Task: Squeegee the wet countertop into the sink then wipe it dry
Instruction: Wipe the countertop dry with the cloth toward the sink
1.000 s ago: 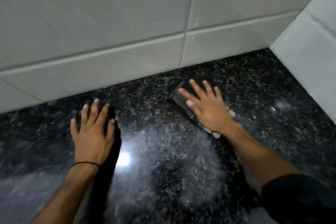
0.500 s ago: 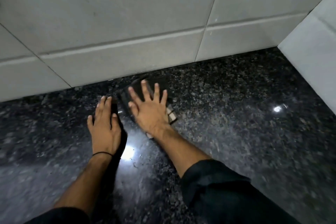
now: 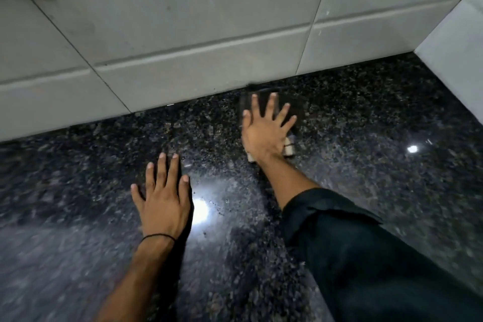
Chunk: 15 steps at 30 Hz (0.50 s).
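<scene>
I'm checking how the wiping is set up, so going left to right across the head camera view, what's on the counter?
Left hand flat on the black granite countertop → bright light reflection → right hand pressing a dark cloth by the tiled wall → small light reflection.

cloth (image 3: 271, 104): mostly hidden under right hand (image 3: 264, 136) | countertop (image 3: 366, 138): edges blurred, cut off

Looks like a home kitchen or bathroom; can't tell which. Polished black speckled granite worktop (image 3: 366, 117) fills the frame from 3 through 9 o'clock, with ceiling-light glare on it. Large pale grey wall tiles (image 3: 183, 21) run across 12 o'clock, meeting a tiled side wall (image 3: 454, 60) at 2 o'clock.
</scene>
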Each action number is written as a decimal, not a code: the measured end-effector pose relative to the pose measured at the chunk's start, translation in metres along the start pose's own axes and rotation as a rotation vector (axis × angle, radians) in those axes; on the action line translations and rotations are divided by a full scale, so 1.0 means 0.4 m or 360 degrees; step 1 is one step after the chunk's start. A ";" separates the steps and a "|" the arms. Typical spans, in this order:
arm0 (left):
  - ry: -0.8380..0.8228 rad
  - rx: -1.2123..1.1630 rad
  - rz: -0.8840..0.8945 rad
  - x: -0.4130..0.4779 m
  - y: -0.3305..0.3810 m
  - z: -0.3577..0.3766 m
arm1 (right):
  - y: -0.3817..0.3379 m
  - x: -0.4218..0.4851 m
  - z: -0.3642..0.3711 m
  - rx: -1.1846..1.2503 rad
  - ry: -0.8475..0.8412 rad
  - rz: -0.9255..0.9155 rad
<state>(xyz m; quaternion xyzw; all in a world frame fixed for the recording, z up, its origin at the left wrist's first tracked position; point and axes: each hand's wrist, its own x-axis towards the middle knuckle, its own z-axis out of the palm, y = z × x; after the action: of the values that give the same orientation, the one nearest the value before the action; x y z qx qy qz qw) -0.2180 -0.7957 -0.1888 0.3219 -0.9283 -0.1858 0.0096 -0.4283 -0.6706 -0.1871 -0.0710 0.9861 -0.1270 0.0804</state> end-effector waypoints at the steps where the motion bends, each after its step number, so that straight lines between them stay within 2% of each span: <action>1: -0.0010 -0.0028 0.0002 0.003 -0.002 0.000 | -0.035 -0.031 0.014 0.0003 -0.0048 -0.0112; 4: -0.0030 -0.0160 -0.0021 0.019 -0.004 -0.013 | -0.121 -0.148 0.041 0.0071 -0.0271 -0.0346; 6: 0.0028 -0.0225 -0.0074 0.026 0.007 -0.025 | -0.137 -0.202 0.019 0.0284 -0.0456 -0.0440; 7: 0.0077 -0.0232 -0.0090 0.028 0.019 -0.032 | -0.121 -0.215 -0.002 0.0406 -0.0459 -0.0476; 9: 0.0180 -0.0197 -0.0022 0.042 0.062 -0.040 | -0.043 -0.231 -0.042 0.0370 -0.0188 -0.0512; 11: 0.0146 -0.0153 0.0142 0.074 0.130 -0.032 | 0.074 -0.233 -0.061 0.0151 0.0088 -0.0402; 15: -0.0211 0.0033 0.0377 0.124 0.243 0.055 | 0.278 -0.235 -0.051 0.0001 0.0073 -0.0086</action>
<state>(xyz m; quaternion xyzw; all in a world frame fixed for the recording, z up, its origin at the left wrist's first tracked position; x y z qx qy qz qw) -0.3180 -0.7479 -0.1802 0.1969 -0.9603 -0.1947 -0.0332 -0.3535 -0.5442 -0.1837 -0.0948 0.9853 -0.1310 0.0545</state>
